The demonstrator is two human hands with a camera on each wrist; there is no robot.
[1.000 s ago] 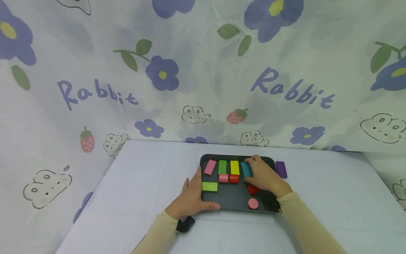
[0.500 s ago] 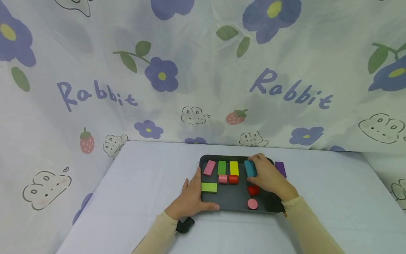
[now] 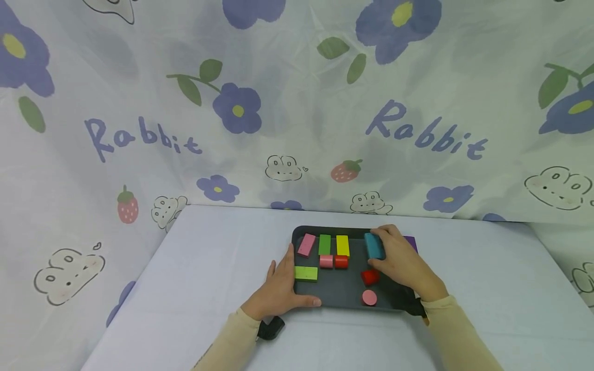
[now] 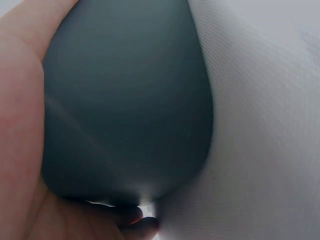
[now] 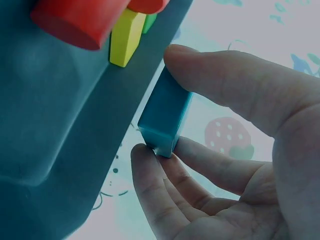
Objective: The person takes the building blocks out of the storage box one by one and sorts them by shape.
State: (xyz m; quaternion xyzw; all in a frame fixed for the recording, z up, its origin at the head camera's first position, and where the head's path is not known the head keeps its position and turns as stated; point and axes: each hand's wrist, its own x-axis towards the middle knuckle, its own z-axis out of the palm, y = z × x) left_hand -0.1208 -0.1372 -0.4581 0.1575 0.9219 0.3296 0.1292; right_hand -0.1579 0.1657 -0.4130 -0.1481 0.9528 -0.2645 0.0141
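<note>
My right hand [image 3: 402, 262] pinches a blue rectangular block [image 3: 374, 246] between thumb and fingertips at the right part of a dark grey tray [image 3: 339, 296]. In the right wrist view the blue block [image 5: 166, 107] appears just off the tray's edge, its near end facing the camera. My left hand [image 3: 277, 289] rests against the tray's near left corner, fingers straight along the left side and thumb stretched along the near rim. The left wrist view is filled mostly by the tray's dark wall [image 4: 130, 100].
Inside the tray lie pink [image 3: 306, 245], green [image 3: 325, 245], yellow [image 3: 342, 246] and lime [image 3: 306, 273] blocks, with pink [image 3: 326, 262] and red [image 3: 370, 277] cylinders. A purple block [image 3: 411, 243], partly hidden, lies right of it. Near my left wrist sits a black object [image 3: 271, 328].
My right hand has carried the blue block rightward, away from the yellow block. The red cylinder below it shows more fully, and the purple block is more covered. My left hand stays put.
</note>
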